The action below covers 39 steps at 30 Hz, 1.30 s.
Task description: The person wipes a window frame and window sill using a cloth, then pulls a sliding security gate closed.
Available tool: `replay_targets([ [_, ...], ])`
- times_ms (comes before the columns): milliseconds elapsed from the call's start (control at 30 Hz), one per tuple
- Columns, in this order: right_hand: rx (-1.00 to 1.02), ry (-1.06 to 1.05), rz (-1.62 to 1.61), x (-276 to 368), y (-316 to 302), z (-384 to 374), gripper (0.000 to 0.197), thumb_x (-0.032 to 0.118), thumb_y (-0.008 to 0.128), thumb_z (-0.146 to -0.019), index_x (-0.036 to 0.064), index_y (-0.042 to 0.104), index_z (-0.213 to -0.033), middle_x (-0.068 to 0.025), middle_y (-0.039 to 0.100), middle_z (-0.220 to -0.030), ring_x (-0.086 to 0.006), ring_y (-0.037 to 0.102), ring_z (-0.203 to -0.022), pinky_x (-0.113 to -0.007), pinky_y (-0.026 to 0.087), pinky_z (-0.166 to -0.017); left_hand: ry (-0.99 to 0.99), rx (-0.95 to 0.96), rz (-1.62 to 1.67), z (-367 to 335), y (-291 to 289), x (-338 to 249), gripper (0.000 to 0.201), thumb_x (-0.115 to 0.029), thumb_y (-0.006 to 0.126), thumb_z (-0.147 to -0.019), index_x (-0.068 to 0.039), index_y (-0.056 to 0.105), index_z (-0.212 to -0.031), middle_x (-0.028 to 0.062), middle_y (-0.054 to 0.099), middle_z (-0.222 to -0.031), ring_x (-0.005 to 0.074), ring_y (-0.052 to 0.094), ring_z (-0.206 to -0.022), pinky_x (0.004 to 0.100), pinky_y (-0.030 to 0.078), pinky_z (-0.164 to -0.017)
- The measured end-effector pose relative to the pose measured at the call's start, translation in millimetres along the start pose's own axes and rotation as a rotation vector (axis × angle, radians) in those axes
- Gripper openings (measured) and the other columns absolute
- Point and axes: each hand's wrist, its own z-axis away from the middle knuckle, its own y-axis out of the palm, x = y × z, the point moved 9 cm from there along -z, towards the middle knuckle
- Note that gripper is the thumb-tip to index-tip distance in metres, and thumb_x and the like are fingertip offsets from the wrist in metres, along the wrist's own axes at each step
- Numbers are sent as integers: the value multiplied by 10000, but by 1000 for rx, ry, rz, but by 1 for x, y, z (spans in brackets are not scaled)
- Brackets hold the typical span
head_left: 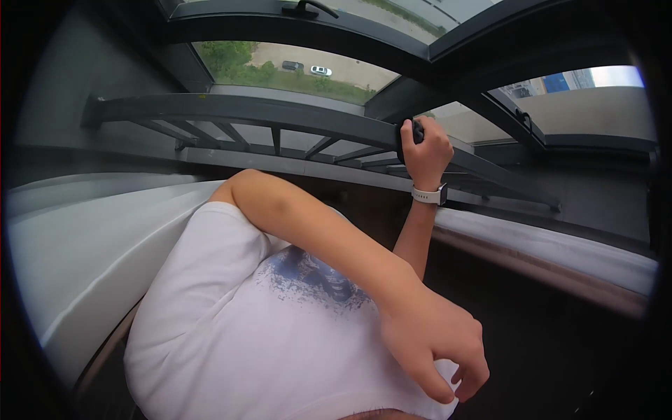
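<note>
My right hand [428, 145], with a pale-banded watch [430, 194] on its wrist, is up at the dark grey metal railing [280, 112]. It is closed round a small black object [418, 131] against the top rail; most of that object is hidden by my fingers. My left forearm crosses in front of my white printed T-shirt [231, 329], over the right forearm. My left hand [441, 343] hangs at the lower right, loosely bent. Its thumb is apart from the fingers, and nothing shows between them.
Dark-framed windows [413, 63] stand beyond the railing, with black handles [308, 10]. Through the glass, far below, are green bushes and two parked cars [321, 71]. White fabric [91, 245] spreads on the left, and a white ledge-like strip [560, 252] runs along the right.
</note>
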Motion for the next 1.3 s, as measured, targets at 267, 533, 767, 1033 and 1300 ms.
replay_targets([
  [267, 88, -248, -82, 87, 38, 3, 275, 315, 725, -909, 65, 682, -802, -114, 672, -839, -331, 678, -842, -456, 532, -754, -352, -704, -1881, 139, -126, -80, 191, -77, 826, -726, -101, 752, -900, 34, 748, -869, 255, 719, -849, 379, 561, -790],
  [533, 146, -255, -331, 53, 26, -2, 269, 344, 786, -913, 84, 723, -888, -88, 690, -872, -310, 704, -852, -439, 556, -732, -782, -1098, -1922, 252, -181, -75, 170, -120, 743, -872, -44, 731, -1023, 135, 738, -953, 358, 711, -892, 432, 550, -779],
  [767, -77, -128, 47, -194, -84, -7, 210, 252, 740, -934, 43, 749, -911, -131, 748, -905, -383, 710, -877, -477, 546, -910, -978, -982, -2307, 275, -164, -38, 189, -242, 668, -933, -70, 743, -918, 106, 735, -866, 324, 711, -820, 408, 554, -759],
  [1033, 120, -209, -37, -116, -46, -12, 173, 222, 757, -900, 57, 714, -868, -100, 689, -839, -340, 671, -790, -472, 542, -692, -844, -1083, -2400, 274, -161, -40, 196, -212, 628, -908, -70, 730, -821, 90, 707, -757, 325, 689, -709, 408, 556, -729],
  [1300, 192, -478, -242, 61, 16, -9, 239, 176, 720, -961, 113, 784, -1182, -58, 699, -941, -280, 672, -847, -420, 561, -733, -814, -1055, -2334, 260, -167, -43, 109, -82, 651, -878, -44, 741, -830, 108, 729, -793, 335, 696, -729, 416, 548, -723],
])
